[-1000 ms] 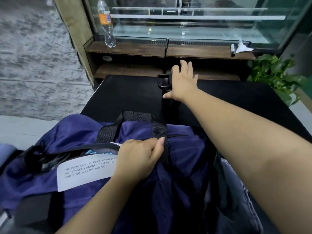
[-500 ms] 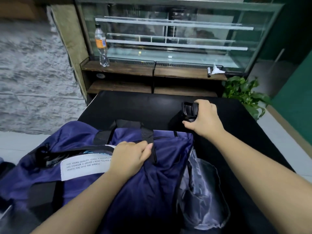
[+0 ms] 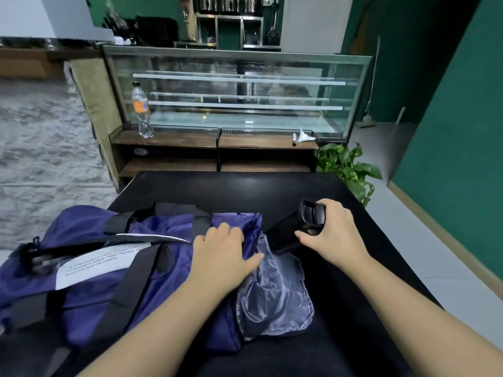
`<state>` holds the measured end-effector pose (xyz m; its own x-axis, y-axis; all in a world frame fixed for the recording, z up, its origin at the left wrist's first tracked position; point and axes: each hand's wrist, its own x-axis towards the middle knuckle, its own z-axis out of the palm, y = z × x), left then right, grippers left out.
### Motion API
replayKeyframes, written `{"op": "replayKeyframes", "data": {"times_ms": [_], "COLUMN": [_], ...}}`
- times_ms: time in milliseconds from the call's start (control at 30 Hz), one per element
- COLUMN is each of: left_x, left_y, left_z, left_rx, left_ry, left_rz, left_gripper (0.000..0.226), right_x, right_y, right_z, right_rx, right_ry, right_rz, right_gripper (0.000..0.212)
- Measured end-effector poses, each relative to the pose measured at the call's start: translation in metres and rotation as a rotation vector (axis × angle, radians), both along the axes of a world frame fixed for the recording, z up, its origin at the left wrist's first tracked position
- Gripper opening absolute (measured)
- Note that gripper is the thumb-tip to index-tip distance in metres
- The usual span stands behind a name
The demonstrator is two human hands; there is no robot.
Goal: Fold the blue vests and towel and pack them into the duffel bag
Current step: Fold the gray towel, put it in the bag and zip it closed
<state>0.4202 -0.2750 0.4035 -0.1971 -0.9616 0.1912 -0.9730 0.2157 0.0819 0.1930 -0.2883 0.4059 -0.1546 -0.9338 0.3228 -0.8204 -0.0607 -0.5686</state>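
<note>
In the head view, the blue duffel bag (image 3: pixel 103 270) is spread across the near left of the black table (image 3: pixel 231 189). The left hand (image 3: pixel 223 254) is laid flat on its right end, fingers relaxed. Just right of it, the bag's black strap buckle (image 3: pixel 310 220) is gripped by the right hand (image 3: pixel 333 235).

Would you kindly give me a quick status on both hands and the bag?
Left hand flat on duffel bag. Right hand grips black buckle. Bag lies on table. Nothing in the way.
</note>
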Motion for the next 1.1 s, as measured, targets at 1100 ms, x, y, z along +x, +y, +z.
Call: {"op": "replayKeyframes", "data": {"times_ms": [1100], "left_x": [0.024], "left_y": [0.01], "left_z": [0.015], "left_rx": [-0.16], "left_ry": [0.548], "left_rz": [0.011], "left_gripper": [0.036], "right_x": [0.003], "right_y": [0.051], "right_z": [0.032], "right_rx": [-0.072], "right_ry": [-0.128], "right_rz": [0.029], "right_gripper": [0.059]}}
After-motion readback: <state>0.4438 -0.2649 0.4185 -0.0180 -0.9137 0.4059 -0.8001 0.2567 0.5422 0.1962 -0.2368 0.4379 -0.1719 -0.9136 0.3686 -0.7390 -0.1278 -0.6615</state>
